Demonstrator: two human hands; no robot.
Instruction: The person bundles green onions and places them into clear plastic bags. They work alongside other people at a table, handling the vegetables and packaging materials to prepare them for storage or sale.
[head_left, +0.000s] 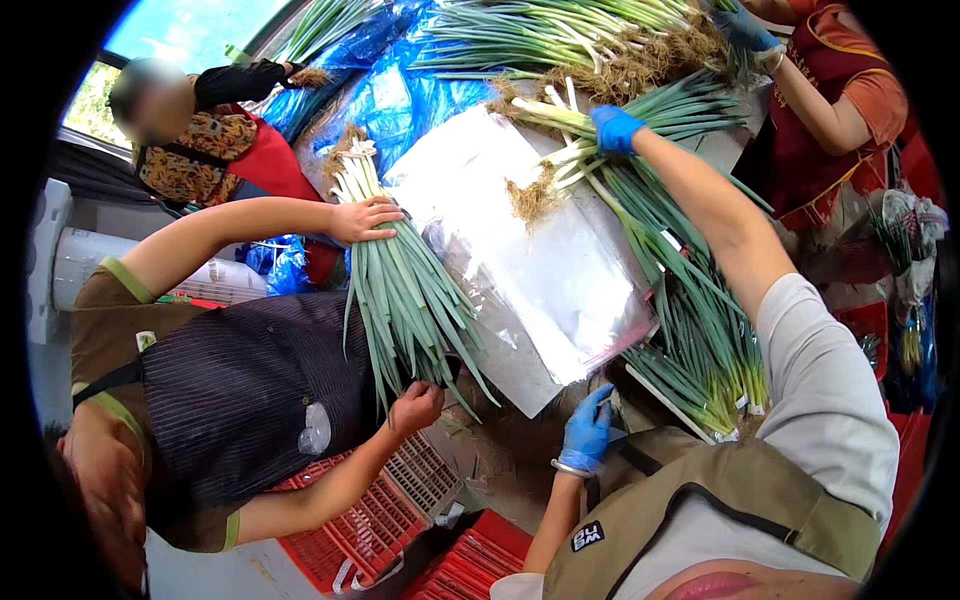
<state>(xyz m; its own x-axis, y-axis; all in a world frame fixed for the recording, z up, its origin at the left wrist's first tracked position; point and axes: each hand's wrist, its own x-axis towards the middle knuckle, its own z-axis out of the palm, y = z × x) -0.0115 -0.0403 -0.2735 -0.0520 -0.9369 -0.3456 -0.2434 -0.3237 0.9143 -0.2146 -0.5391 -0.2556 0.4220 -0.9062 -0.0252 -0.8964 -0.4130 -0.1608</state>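
Observation:
My right hand (616, 129), in a blue glove, is closed around the pale stalks of some green onions (570, 161) over the table. Their roots point left and their leaves spread to the right and below. My left hand (585, 431), also gloved in blue, is by the table's near edge with its fingers bent and apart; nothing shows in it. Between the two lies a stack of clear plastic bags (517, 247). Right of the stack, below my right arm, are more green onions (697, 322), some with white bands near their stalk ends.
A co-worker at left holds a tied bunch of green onions (397, 292). Rooted onions (637, 52) are heaped at the back, beside blue plastic sheeting (420, 97). Two more co-workers stand beyond. Red plastic crates (360, 517) are on the floor.

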